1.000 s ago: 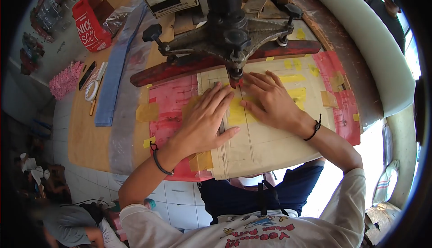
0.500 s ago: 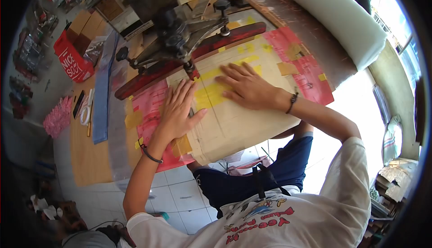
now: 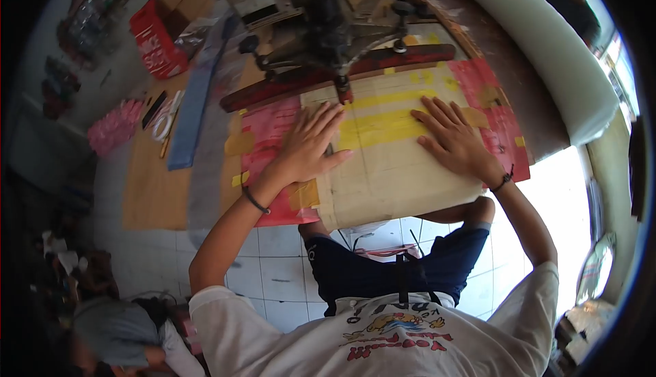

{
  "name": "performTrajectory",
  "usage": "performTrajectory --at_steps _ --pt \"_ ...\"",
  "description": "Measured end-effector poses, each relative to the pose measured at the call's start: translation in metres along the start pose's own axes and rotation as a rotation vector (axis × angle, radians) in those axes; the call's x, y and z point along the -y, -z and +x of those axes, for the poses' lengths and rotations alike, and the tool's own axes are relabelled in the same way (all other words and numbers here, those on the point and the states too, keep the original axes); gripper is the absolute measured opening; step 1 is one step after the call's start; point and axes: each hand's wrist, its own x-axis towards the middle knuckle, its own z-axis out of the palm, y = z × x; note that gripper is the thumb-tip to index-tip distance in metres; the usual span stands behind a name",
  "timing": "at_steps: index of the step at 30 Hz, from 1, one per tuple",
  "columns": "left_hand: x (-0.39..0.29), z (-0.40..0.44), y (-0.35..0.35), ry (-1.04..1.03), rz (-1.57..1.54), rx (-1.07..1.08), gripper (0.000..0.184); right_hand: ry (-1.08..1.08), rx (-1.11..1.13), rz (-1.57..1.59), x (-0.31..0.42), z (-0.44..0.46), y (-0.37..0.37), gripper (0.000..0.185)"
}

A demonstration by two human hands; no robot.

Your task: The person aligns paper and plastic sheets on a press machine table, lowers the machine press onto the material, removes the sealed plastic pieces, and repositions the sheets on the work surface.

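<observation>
My left hand (image 3: 309, 146) lies flat over the left edge of a beige panel (image 3: 383, 182), its fingers stretched toward the machine's red tip (image 3: 344, 97). Under its wrist side are a red sheet (image 3: 270, 131) and brown tape. My right hand (image 3: 452, 138) rests palm down on the panel's right part, fingers spread, beside a yellow tape strip (image 3: 379, 129). Neither hand grips anything. Beyond the fingertips, a dark metal machine head (image 3: 331, 42) stands over a long dark red bar (image 3: 287, 86).
To the left lie a blue strip (image 3: 198, 97), a white tape roll (image 3: 162, 128), a red bag (image 3: 157, 45) and pink material (image 3: 115, 128). A white roll (image 3: 547, 49) borders the right. One person (image 3: 116, 329) is at lower left, another (image 3: 564, 4) at upper right.
My right hand has slid right across the panel, away from the red tip and my left hand. My left hand stays near the panel's left edge. The camera view has shifted.
</observation>
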Motion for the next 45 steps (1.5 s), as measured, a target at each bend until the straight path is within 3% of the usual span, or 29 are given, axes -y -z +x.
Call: performTrajectory --at_steps 45 --pt "-0.009 0.006 0.006 0.037 -0.07 0.067 0.088 -0.085 0.028 -0.034 0.003 -0.01 0.001 0.06"
